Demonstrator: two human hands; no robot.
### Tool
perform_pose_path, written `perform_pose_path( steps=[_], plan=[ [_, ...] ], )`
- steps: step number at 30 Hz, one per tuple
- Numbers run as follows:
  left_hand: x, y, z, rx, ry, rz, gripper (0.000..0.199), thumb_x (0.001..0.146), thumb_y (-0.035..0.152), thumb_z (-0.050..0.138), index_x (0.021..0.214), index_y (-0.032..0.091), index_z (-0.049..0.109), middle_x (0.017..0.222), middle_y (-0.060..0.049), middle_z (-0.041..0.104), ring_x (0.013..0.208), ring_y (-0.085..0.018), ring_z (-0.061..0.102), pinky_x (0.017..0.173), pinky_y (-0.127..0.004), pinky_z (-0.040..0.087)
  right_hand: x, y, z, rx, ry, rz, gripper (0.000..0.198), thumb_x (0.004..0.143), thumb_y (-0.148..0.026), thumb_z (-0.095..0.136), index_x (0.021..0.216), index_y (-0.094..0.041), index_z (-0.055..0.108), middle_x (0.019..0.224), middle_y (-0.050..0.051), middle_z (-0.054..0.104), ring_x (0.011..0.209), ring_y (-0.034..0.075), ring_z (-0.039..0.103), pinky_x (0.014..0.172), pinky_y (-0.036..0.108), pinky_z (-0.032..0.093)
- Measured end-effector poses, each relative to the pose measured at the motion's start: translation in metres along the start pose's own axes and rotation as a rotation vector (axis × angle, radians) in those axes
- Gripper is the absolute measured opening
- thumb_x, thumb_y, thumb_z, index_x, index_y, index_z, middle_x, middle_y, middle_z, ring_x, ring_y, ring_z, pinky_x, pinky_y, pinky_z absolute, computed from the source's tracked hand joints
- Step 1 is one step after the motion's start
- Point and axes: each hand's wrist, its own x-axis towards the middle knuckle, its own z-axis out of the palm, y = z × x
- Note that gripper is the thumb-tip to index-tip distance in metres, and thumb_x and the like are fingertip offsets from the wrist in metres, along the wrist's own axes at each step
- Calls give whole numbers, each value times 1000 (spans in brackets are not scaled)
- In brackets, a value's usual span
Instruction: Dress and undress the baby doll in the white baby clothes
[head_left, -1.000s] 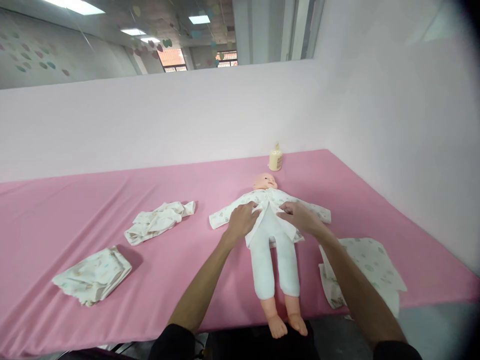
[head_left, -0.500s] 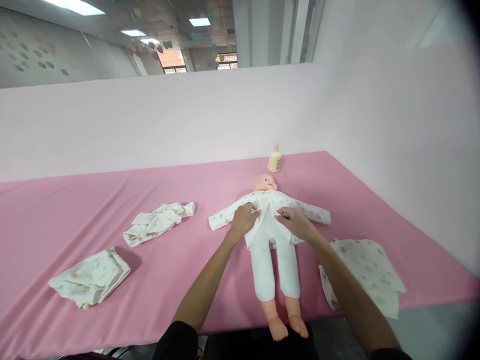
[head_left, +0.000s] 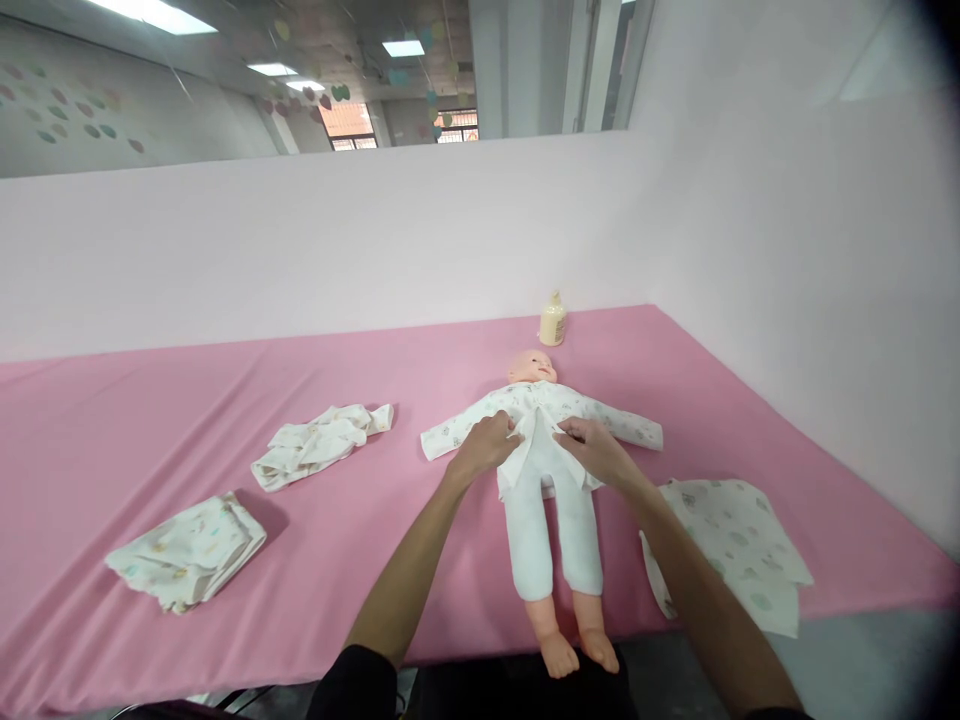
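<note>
A baby doll (head_left: 535,510) lies on its back on the pink-covered table (head_left: 345,560), its feet over the front edge. It wears a white patterned baby shirt (head_left: 619,423) with long sleeves spread to both sides. The shirt's front parts below the chest, showing the doll's white body. My left hand (head_left: 489,443) pinches the front edge on the left, and my right hand (head_left: 592,445) pinches the opposite edge. Both hands are closed, with the fingertips partly hidden by the cloth.
A cream pump bottle (head_left: 553,322) stands behind the doll's head. Two bundles of printed cloth, a crumpled garment (head_left: 322,445) and a folded cloth (head_left: 191,550), lie to the left. Another printed garment (head_left: 739,545) is under my right forearm. White walls bound the back and right.
Both hands stay on the shirt's front edges, with the left one slightly lower. The whole view has shifted a little; otherwise the things lie as before.
</note>
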Motion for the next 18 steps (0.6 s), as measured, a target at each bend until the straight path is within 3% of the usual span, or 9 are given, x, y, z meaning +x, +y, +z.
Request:
perform_pose_path(
  steps=[6, 11, 15, 18],
  plan=[
    [0, 1, 7, -21, 0, 26, 9, 86, 30, 50, 88, 22, 48, 85, -2, 62, 78, -19, 56, 59, -28, 33, -1, 3, 1, 27, 7, 8, 25, 88, -42, 54, 84, -18, 61, 64, -5, 40, 58, 12, 36, 56, 28, 29],
    [3, 4, 18, -11, 210, 52, 6, 87, 20, 45, 93, 22, 45, 90, -3, 64, 80, -20, 57, 65, -28, 36, -3, 4, 2, 36, 28, 5, 25, 88, -42, 55, 88, -18, 62, 63, -6, 39, 58, 12, 35, 56, 28, 30],
    [8, 2, 25, -37, 291, 55, 21, 95, 20, 40, 114, 20, 49, 101, -7, 68, 93, -24, 62, 75, -31, 41, -2, 6, 2, 42, 41, -17, 24, 88, -41, 54, 86, -18, 62, 64, -6, 39, 59, 12, 35, 57, 28, 30],
    [11, 1, 26, 10, 282, 47, 24, 99, 23, 38, 116, 18, 54, 113, -12, 68, 107, -28, 62, 82, -34, 42, -2, 8, 3, 55, 44, -17, 24, 88, -41, 54, 85, -18, 61, 64, -6, 38, 60, 12, 35, 58, 28, 29]
  ],
)
